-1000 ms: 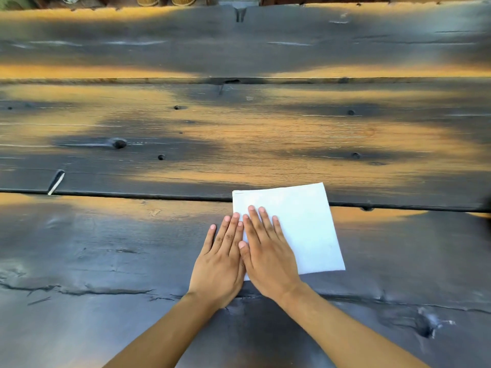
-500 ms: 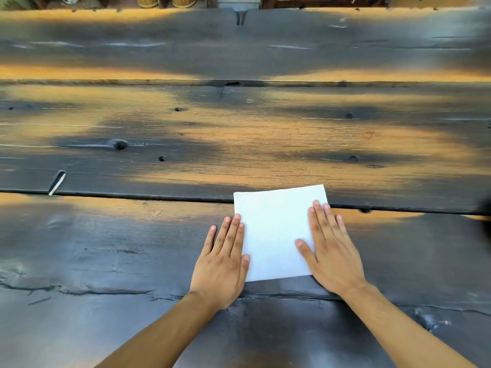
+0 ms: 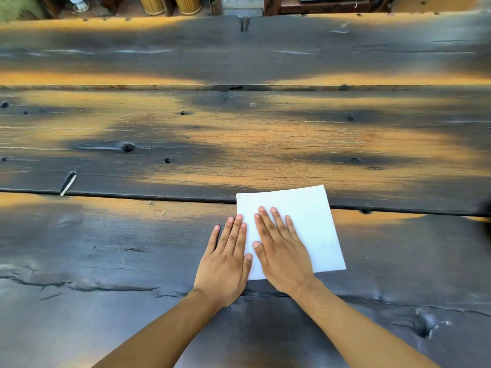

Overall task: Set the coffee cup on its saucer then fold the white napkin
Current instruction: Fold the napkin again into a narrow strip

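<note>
A white napkin (image 3: 310,224), folded into a rough square, lies flat on the dark wooden table (image 3: 239,144) near its front edge. My left hand (image 3: 225,258) lies flat with straight fingers along the napkin's left edge, its thumb and forefinger touching the paper. My right hand (image 3: 281,251) presses flat on the left half of the napkin, fingers spread and straight. No coffee cup or saucer shows in the head view.
Wide plank gaps (image 3: 132,196) and knots cross the table. Beyond the far edge stand bamboo-coloured cylinders (image 3: 170,4) and dark wooden furniture legs (image 3: 271,5). A dark blurred shape (image 3: 486,216) sits at the right border.
My right hand slid from the napkin's right edge back leftward across the paper, ending beside my left hand. The left hand has stayed put.
</note>
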Tool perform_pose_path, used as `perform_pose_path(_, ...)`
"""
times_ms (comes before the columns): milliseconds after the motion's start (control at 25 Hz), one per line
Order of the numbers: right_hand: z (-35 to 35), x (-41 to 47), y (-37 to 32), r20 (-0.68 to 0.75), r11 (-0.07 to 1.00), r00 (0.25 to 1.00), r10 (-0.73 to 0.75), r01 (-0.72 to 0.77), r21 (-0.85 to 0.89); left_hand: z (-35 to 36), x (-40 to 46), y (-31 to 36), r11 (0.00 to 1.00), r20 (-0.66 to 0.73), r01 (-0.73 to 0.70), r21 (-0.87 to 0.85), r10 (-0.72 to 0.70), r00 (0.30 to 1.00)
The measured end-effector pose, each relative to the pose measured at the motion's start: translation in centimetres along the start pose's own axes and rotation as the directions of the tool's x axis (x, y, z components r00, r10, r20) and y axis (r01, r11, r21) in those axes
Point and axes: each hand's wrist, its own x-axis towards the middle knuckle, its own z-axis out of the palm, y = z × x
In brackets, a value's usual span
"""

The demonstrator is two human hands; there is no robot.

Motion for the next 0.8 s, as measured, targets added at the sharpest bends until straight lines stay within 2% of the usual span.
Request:
perform_pose_path(80, -0.5, -1.1, 3.3, -0.007, 0.999, 1.000, 0.028, -0.028, -0.032, -0.1, 0.0, 0.0, 1.000, 0.004, 0.001, 0.002, -0.001, 1.000)
perform_pose_path(240, -1.4, -3.4, 10.8, -0.004, 0.979, 0.982, 0.191, -0.190, -0.071, -0.2, -0.1, 0.1, 1.000, 0.025, 0.011, 0.015, -0.011, 1.000)
perform_pose_path(360, -1.4, -3.7, 11.9, 0.004, 0.969, 0.972, 0.233, -0.232, -0.087, -0.3, 0.0, 0.1, 1.000, 0.034, 0.013, 0.019, -0.014, 0.999)
perform_pose_path(520, -1.5, -3.5, 11.7, 0.012, 0.974, 0.974, 0.225, -0.224, -0.042, -0.4, 0.0, -0.1, 1.000, 0.037, -0.004, 0.005, 0.004, 0.999)
perform_pose_path(680, -2.3, -4.5, 11.7, -0.060, 0.966, 0.974, 0.220, -0.209, 0.151, -1.1, 0.1, -0.4, 0.996, 0.023, -0.037, -0.081, 0.038, 0.999)
perform_pose_path(800, -3.4, -5.8, 12.0, -0.162, 0.967, 0.985, 0.057, -0.015, 0.254, -2.2, -0.5, -0.8, 0.981, -0.090, -0.143, -0.128, 0.132, 0.987)
